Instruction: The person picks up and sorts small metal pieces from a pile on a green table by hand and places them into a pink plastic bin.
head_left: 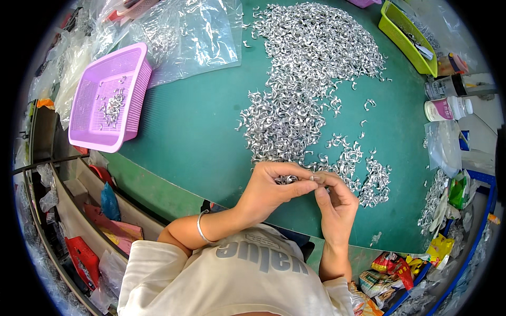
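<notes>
My left hand (271,192) is closed around several small curved silvery metal pieces (286,179), which show between its thumb and fingers. Its thumb and fingertips meet those of my right hand (337,205) over the near edge of the pile. Closed in a pinch, my right hand has a small metal piece (314,178) at its fingertips, partly hidden by the fingers. Just beyond both hands lies a large heap of the same crescent-like metal pieces (284,124). Smaller clusters (377,181) lie to the right of my right hand.
A green table (200,137) bears the heap. At left stands a purple basket (134,100) holding a few pieces, beside clear plastic sheeting (211,37). A yellow-green basket (403,39) and a white bottle (448,109) stand at right. Colourful packets (387,268) lie below the table's right edge.
</notes>
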`<act>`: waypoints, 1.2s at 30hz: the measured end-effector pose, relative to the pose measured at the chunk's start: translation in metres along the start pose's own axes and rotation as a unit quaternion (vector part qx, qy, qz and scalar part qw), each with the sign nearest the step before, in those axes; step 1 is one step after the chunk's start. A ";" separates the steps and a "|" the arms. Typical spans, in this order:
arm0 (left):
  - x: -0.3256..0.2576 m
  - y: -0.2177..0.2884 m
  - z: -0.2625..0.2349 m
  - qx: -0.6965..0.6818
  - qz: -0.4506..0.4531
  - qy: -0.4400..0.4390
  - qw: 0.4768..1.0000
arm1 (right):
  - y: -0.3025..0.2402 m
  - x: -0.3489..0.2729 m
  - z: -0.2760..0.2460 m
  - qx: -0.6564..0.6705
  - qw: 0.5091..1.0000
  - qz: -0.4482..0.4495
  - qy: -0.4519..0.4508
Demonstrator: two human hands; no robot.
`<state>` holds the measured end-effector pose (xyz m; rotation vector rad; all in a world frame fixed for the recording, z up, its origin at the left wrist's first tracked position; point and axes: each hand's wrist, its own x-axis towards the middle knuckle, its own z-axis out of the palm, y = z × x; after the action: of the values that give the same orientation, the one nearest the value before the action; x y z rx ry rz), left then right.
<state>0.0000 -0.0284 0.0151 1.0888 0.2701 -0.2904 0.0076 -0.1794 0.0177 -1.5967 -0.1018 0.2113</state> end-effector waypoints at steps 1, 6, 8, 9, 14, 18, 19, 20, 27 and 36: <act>-0.001 0.000 0.000 0.011 0.017 -0.006 1.000 | 0.000 -0.001 0.001 0.049 0.999 0.024 0.004; -0.007 0.002 -0.002 0.107 0.147 -0.027 0.983 | 0.002 -0.005 0.002 0.188 0.980 0.058 -0.031; -0.012 0.008 -0.002 0.133 0.159 -0.031 0.978 | 0.002 -0.006 0.002 0.204 0.976 0.062 -0.040; -0.014 0.011 -0.002 0.146 0.162 -0.032 0.975 | 0.003 -0.006 0.002 0.203 0.976 0.061 -0.043; -0.019 0.011 -0.001 0.156 0.208 -0.026 0.965 | -0.001 -0.008 0.006 0.151 0.988 -0.001 -0.027; -0.023 0.009 -0.001 0.167 0.223 -0.019 0.960 | -0.002 -0.010 0.007 0.135 0.991 -0.008 -0.017; -0.023 0.010 -0.001 0.169 0.217 -0.018 0.961 | -0.002 -0.010 0.007 0.128 0.992 -0.011 -0.015; -0.023 0.010 -0.001 0.167 0.219 -0.018 0.961 | -0.002 -0.010 0.007 0.124 0.992 -0.012 -0.015; -0.023 0.011 -0.002 0.168 0.216 -0.027 0.962 | -0.004 -0.011 0.009 0.116 0.993 -0.017 -0.007; -0.021 0.012 -0.008 -0.066 -0.074 -0.076 0.992 | 0.001 -0.015 0.010 0.105 0.993 -0.050 0.004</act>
<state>-0.0153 -0.0141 0.0294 0.9125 0.2312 -0.4786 -0.0086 -0.1726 0.0179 -1.3788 -0.1484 0.1323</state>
